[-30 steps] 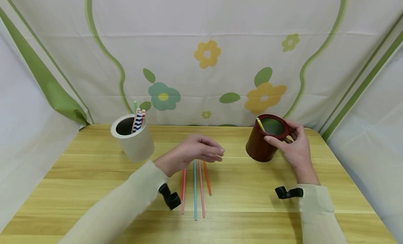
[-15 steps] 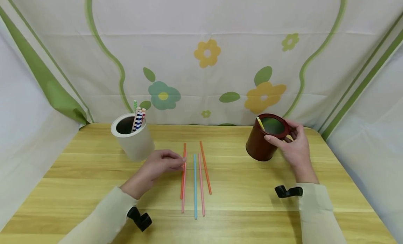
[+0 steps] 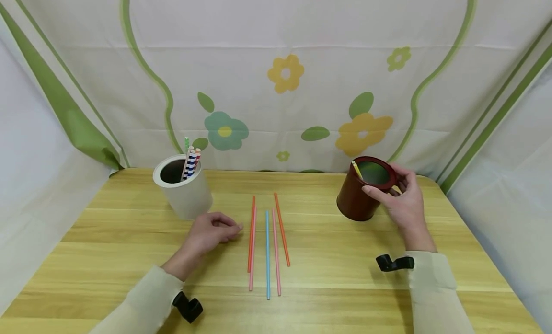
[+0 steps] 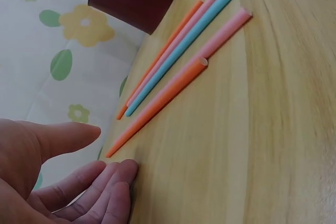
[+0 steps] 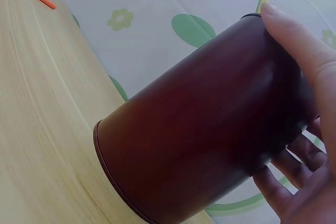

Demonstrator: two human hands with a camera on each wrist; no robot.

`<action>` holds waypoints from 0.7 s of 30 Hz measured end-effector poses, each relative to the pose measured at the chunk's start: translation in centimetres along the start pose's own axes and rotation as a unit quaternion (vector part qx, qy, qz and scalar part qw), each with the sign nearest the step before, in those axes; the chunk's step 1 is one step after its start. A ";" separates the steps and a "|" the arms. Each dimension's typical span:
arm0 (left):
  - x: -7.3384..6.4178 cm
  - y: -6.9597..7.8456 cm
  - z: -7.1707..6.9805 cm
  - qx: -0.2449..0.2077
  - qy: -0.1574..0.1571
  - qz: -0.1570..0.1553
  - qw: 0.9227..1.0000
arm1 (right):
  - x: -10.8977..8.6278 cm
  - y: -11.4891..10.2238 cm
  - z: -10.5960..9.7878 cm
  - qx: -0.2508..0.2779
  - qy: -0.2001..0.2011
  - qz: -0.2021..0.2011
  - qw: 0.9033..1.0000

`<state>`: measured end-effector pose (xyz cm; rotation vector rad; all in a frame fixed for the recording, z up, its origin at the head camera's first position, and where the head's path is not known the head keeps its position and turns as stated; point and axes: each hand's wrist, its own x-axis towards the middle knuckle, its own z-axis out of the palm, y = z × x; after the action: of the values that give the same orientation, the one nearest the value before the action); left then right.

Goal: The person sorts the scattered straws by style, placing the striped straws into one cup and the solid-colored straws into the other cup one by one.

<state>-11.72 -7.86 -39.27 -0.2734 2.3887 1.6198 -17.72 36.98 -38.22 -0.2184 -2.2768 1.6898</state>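
Observation:
My right hand point(image 3: 404, 200) grips the dark red-brown cup point(image 3: 357, 200) near its rim, thumb on the near side and fingers around the far side. The cup stands on the table, with a yellow straw point(image 3: 357, 169) leaning inside. My left hand point(image 3: 211, 233) holds nothing; in the left wrist view its thumb and fingers are parted, just left of the straws. Nearest to it lie an orange straw point(image 3: 252, 228) and a pink straw point(image 3: 252, 267), side by side. Right of them are a blue straw point(image 3: 268, 257), another pink straw point(image 3: 276, 257) and another orange straw point(image 3: 282, 228).
A white cup point(image 3: 187, 195) stands at the back left of the wooden table point(image 3: 327, 295), with several striped straws point(image 3: 190, 165) in it. A flower-patterned cloth point(image 3: 327, 32) hangs behind the table.
My left hand has moved left from above the straws, bringing their far ends into view, and now rests left of them. My right hand has stayed on the red-brown cup.

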 end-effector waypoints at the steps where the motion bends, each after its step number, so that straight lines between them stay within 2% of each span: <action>1: 0.0 0.0 0.1 0.005 0.005 0.000 1.000 | 0.0 0.0 0.0 0.001 0.000 0.000 1.000; 6: 0.3 0.0 0.8 0.044 0.030 0.014 0.998 | 0.0 0.0 0.0 0.002 0.002 -0.001 1.000; 13: 0.8 0.2 2.2 0.118 0.064 0.023 0.991 | -0.1 0.1 0.0 -0.001 0.003 -0.002 1.000; 21: 0.8 0.4 3.8 0.154 0.092 0.026 0.984 | 0.1 0.2 0.0 -0.006 -0.001 -0.001 1.000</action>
<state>-12.26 -4.18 -40.50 -0.3144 2.7605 1.2670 -17.79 37.05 -38.40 -0.2165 -2.2883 1.6772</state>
